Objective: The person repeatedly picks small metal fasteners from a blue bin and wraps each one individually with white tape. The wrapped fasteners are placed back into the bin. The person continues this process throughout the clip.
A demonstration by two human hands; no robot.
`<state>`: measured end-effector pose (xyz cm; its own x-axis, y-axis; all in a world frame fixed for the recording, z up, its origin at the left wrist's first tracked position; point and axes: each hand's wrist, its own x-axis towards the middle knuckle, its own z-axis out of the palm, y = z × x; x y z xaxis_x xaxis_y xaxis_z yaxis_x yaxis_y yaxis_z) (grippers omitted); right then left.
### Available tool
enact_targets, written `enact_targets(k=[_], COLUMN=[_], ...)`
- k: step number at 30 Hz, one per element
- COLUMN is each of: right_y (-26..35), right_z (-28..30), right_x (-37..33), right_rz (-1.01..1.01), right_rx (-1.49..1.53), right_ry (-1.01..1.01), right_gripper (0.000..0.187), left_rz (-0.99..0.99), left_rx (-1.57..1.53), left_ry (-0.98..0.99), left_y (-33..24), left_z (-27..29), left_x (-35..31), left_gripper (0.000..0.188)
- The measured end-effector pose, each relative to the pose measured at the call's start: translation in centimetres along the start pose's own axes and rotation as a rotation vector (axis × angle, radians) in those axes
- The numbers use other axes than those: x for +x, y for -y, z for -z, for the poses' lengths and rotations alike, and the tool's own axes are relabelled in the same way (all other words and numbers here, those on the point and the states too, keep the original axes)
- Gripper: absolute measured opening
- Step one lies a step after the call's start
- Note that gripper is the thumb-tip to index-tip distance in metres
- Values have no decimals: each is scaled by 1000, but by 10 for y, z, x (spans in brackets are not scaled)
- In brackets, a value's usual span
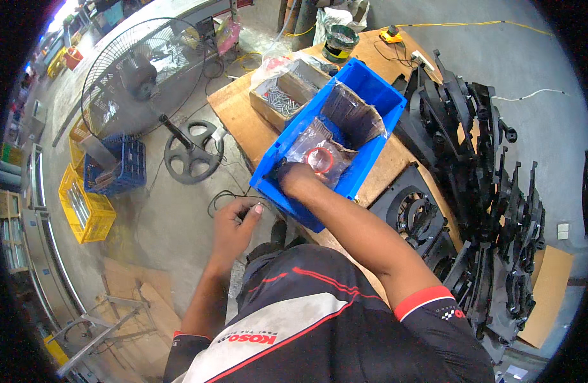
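My right hand (296, 178) reaches into the near left end of a blue plastic bin (373, 180). Its fingers are hidden down among dark contents, so I cannot see what they touch. Beside it in the bin lies a clear plastic bag (312, 142) with a red ring (319, 160) on it. A piece of brown cardboard (354, 116) leans farther back inside. My left hand (235, 225) hovers left of the bin, over the floor. Its fingers are curled in toward the thumb; anything between them is too small to make out.
An open box of screws (282, 102) stands behind the bin on the wooden table (233, 102). Black plastic frames (463, 127) are stacked along the right. A pedestal fan (141, 76), a blue crate (131, 165) and a yellow crate (101, 217) stand left.
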<state>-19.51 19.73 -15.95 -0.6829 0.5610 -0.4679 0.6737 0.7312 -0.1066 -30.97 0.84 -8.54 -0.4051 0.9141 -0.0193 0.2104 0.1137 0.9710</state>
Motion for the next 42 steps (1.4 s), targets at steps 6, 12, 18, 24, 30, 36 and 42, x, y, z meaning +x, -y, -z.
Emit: enact_targets(k=[6, 12, 18, 24, 30, 36, 42], right_y=[-2, -3, -2, -1, -21, -27, -39], right_z=[-5, -15, 1, 39, 101, 102, 110], right_x=[12, 9, 5, -8, -125, -199, -236], right_rz=[-5, 64, 137, 52, 218, 201, -29], right_rx=[62, -32, -55, 118, 986, 1121, 1234], right_ry=[-8, -87, -3, 52, -174, -336, -462], right_gripper=[30, 28, 28, 27, 25, 20, 24], left_rz=[85, 51, 1, -10, -13, -335, -602], left_rx=[24, 50, -119, -49, -118, 80, 202], left_ry=[35, 57, -11, -11, 59, 159, 242], left_y=[6, 9, 1, -19, -51, -92, -118], left_z=[-5, -7, -12, -9, -10, -36, -70], left_x=[-16, -3, 4, 4, 0, 13, 29], left_gripper=[24, 24, 19, 18, 18, 14, 13])
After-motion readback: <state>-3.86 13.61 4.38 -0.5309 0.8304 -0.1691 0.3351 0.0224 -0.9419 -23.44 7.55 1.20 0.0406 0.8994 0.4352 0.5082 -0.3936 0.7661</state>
